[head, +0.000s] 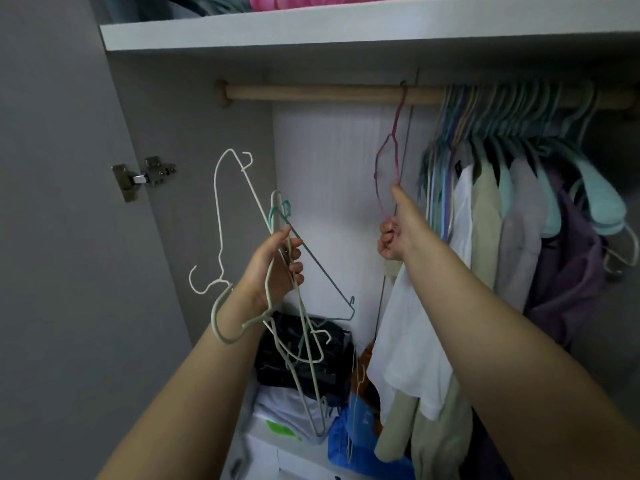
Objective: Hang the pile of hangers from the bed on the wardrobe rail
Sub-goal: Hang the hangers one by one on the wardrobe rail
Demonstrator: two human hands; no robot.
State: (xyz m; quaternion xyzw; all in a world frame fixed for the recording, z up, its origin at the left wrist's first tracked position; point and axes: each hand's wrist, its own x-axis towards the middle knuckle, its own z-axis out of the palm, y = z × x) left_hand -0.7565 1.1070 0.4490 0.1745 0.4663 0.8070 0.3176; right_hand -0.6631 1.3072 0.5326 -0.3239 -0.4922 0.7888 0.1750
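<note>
A wooden wardrobe rail (311, 92) runs across the top of the open wardrobe. A pink wire hanger (393, 147) hangs by its hook on the rail near the middle. My right hand (394, 233) grips the lower part of that pink hanger, fingers curled round the wire. My left hand (277, 268) holds a bundle of wire hangers (294, 306) below and left of the rail: a white one (218, 209) sticks up to the left, a teal one (322, 275) points right, and a pale one loops over my wrist.
Several empty hangers (446, 174) and clothes on hangers (512, 216) crowd the rail's right half. A white shelf (311, 32) with folded fabric lies above. Dark bags and folded laundry (304, 358) fill the wardrobe floor. The open door with its hinge (145, 176) stands left.
</note>
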